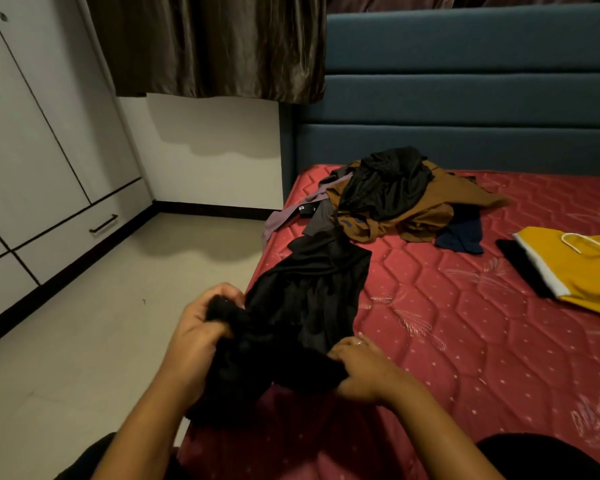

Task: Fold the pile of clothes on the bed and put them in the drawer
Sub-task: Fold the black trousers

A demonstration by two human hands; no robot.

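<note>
Holding the black garment point(309, 296) by its end farthest from the pile point(395, 199), likely to find an edge for folding. Left hand point(201, 327) grip is bunching a fistful of it; right hand point(361, 368) grip is pinching the hem. The rest is trailing along the bed point(465, 323) back toward the pile. The drawer point(84, 233), left of the pile, is sitting shut.

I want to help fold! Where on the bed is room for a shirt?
The red quilted mattress is bare between the long black garment and the folded yellow cloth, and nearer on the right. Crowded: the brown and black clothes pile by the blue padded headboard.
</note>
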